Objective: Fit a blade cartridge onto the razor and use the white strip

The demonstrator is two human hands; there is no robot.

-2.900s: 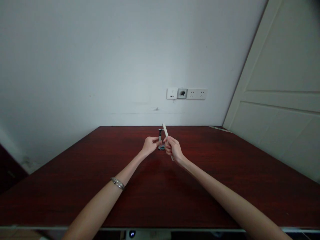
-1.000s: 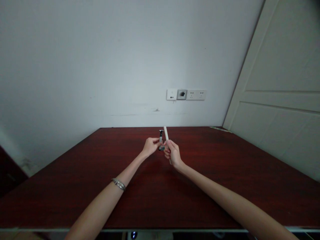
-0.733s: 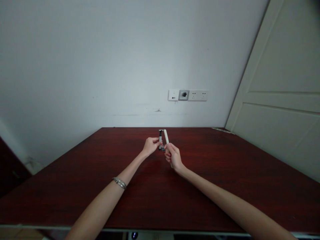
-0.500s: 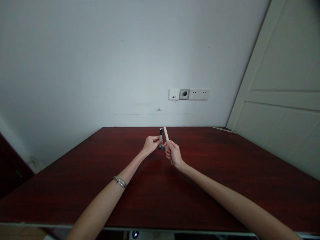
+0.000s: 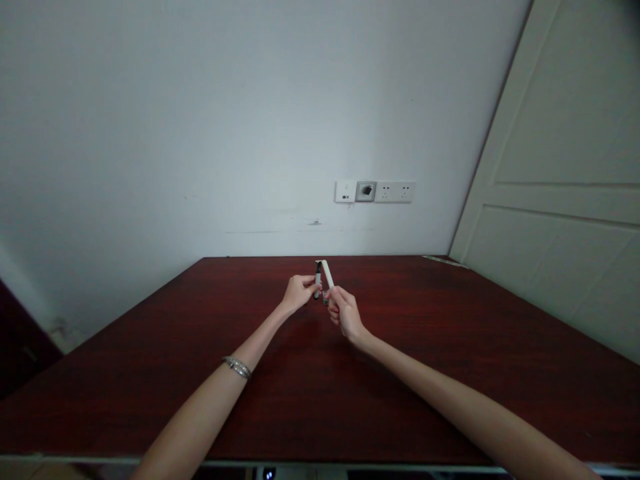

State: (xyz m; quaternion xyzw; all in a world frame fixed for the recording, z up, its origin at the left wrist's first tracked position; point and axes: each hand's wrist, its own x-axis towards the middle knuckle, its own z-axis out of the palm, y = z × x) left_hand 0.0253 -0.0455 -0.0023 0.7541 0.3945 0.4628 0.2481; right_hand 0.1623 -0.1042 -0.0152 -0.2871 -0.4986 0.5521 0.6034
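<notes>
Pinched in my left hand is a slim grey-and-black tool, upright, with a short crosspiece at its top like a razor's head. My right hand grips a white rod that leans to the left. The rod's upper end is at the tool's head; whether they touch I cannot tell. Between the hands shows a small grey-green patterned thing, partly hidden by my right fingers and too small to name.
Both forearms reach over a dark red wooden table. Behind it stands a white wall with a row of sockets and a dark plug. A pale panelled door borders the right side.
The white rod has tilted further left, and its upper end has come to the head of the grey-and-black tool. Both hands keep their hold; the view has shifted slightly.
</notes>
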